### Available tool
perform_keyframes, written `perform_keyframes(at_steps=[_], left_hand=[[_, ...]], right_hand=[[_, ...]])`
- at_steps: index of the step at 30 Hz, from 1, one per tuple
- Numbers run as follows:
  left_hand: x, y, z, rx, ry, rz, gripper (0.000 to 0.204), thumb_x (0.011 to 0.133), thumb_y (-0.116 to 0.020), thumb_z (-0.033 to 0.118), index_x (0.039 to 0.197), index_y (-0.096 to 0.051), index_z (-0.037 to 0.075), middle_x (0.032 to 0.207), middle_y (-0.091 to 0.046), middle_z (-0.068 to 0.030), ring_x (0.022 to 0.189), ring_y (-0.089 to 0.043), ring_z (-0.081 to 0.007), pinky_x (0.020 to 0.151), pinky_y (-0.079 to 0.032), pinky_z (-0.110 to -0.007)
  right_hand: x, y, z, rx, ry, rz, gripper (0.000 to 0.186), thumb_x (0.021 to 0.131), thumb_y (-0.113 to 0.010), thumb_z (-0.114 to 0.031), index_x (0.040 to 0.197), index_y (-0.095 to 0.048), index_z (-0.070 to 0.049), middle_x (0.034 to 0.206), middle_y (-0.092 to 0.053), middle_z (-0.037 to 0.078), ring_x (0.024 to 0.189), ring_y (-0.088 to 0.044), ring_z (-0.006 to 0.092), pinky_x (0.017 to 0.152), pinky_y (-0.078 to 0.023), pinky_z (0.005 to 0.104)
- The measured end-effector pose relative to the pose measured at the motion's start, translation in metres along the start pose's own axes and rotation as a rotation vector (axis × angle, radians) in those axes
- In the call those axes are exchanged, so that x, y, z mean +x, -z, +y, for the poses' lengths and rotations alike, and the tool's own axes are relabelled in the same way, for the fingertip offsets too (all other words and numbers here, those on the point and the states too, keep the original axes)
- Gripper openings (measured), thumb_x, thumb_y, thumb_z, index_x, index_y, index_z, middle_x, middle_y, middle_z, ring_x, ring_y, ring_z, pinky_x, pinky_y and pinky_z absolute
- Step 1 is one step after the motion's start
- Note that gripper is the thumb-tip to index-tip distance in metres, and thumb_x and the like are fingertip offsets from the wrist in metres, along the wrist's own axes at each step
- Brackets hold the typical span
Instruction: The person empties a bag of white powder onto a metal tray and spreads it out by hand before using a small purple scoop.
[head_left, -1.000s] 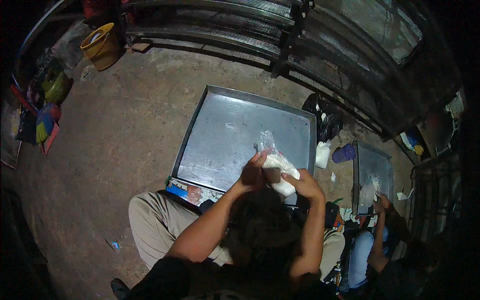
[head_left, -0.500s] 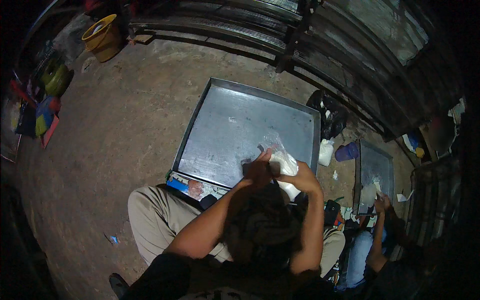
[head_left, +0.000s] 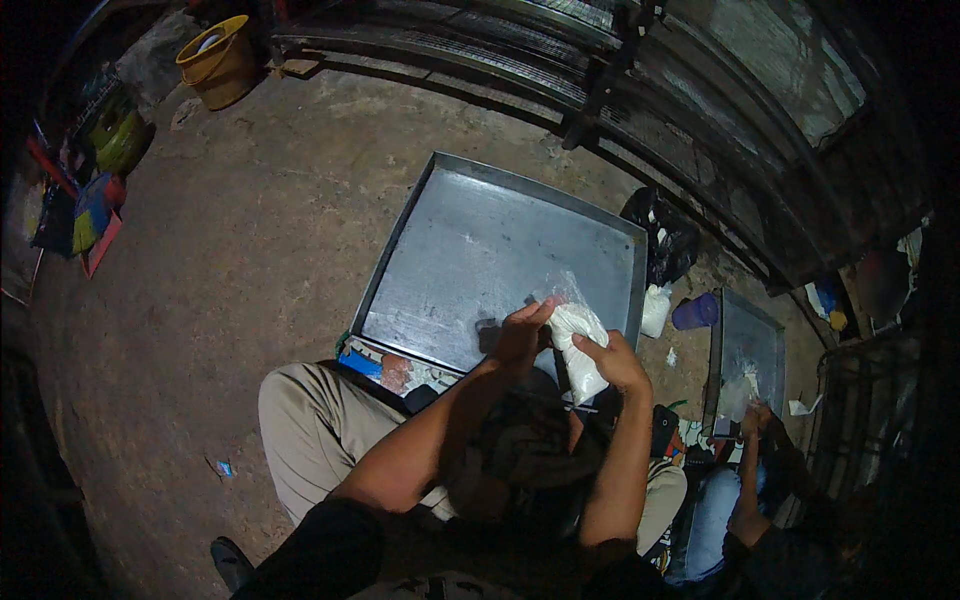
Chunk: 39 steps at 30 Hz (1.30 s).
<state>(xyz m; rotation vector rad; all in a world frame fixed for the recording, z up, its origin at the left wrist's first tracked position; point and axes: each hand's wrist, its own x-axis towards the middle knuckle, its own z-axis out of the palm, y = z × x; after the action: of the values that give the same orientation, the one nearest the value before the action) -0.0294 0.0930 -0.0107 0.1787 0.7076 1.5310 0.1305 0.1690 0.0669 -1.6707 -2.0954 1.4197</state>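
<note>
A clear plastic bag [head_left: 577, 332] packed with something white and grainy is held over the near right part of a large square metal tray [head_left: 480, 240]. My left hand [head_left: 523, 330] pinches the bag's loose upper end. On the bag's right side, my right hand [head_left: 620, 362] grips the full part with the thumb laid across it. The bag tilts, its bulging bottom pointing down toward my lap. Below my left wrist, a small reddish packet [head_left: 397, 373] and a blue one [head_left: 360, 362] lie along the tray's near edge.
Right of the tray are a black plastic bag [head_left: 665, 240], a white bag [head_left: 655, 310] and a purple container [head_left: 696, 311]. A co-worker's hands [head_left: 757, 420] work at a smaller tray [head_left: 750, 340]. A yellow bucket [head_left: 216, 65] stands far left; dark racks [head_left: 450, 75] line the back.
The white-filled bag has come up into fuller view and tilted. My right hand has turned, its thumb now over the bag's side. The whole view has shifted slightly.
</note>
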Motion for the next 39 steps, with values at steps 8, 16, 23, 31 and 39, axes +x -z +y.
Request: perform_keyframes(at_steps=[8,16,23,31,39], left_hand=[[-0.004,0.005,0.011,0.147,-0.021,0.132,0.031,0.091,-0.070,0.040,0.095,-0.064,0.010,0.077,-0.061,0.0010,0.066,-0.054,-0.0094,0.064,-0.042,-0.026],[-0.010,0.001,0.009,0.566,-0.391,-0.045,0.034,0.096,-0.060,0.027,0.121,-0.062,0.004,0.091,-0.063,-0.0046,0.077,-0.055,-0.0136,0.069,-0.044,-0.028],[0.014,0.033,-0.017,0.868,-0.772,-0.166,0.047,0.092,-0.056,0.001,0.139,-0.049,0.002,0.117,-0.063,-0.0116,0.104,-0.062,-0.0201,0.089,-0.050,-0.032],[0.020,0.018,-0.015,-0.052,-0.260,-0.330,0.053,0.094,-0.063,0.016,0.141,-0.044,0.002,0.123,-0.061,-0.0084,0.111,-0.058,-0.0162,0.092,-0.047,-0.029],[0.001,-0.001,0.009,0.172,-0.193,-0.116,0.049,0.093,-0.063,0.009,0.137,-0.046,0.000,0.123,-0.061,-0.0092,0.108,-0.060,-0.0153,0.088,-0.050,-0.027]], right_hand=[[-0.012,0.001,-0.029,-0.058,0.074,-0.096,0.038,0.085,-0.079,-0.031,0.104,-0.071,0.001,0.086,-0.071,0.006,0.073,-0.063,0.0129,0.067,-0.050,0.0324],[0.005,-0.005,-0.002,0.192,0.318,-0.238,0.050,0.076,-0.085,-0.022,0.117,-0.066,0.000,0.101,-0.071,0.005,0.086,-0.064,0.0143,0.079,-0.051,0.0321],[0.012,-0.006,0.005,0.150,0.158,-0.121,0.038,0.084,-0.078,-0.030,0.109,-0.071,-0.001,0.092,-0.072,0.007,0.080,-0.065,0.0150,0.073,-0.051,0.0333],[0.010,-0.006,0.000,0.043,0.100,-0.068,0.036,0.092,-0.070,-0.032,0.108,-0.070,0.000,0.086,-0.069,0.003,0.073,-0.059,0.0106,0.067,-0.048,0.0303],[0.015,-0.013,0.009,0.242,0.358,-0.128,0.046,0.094,-0.068,-0.029,0.129,-0.058,-0.001,0.109,-0.068,0.007,0.092,-0.062,0.0144,0.082,-0.049,0.0310]])
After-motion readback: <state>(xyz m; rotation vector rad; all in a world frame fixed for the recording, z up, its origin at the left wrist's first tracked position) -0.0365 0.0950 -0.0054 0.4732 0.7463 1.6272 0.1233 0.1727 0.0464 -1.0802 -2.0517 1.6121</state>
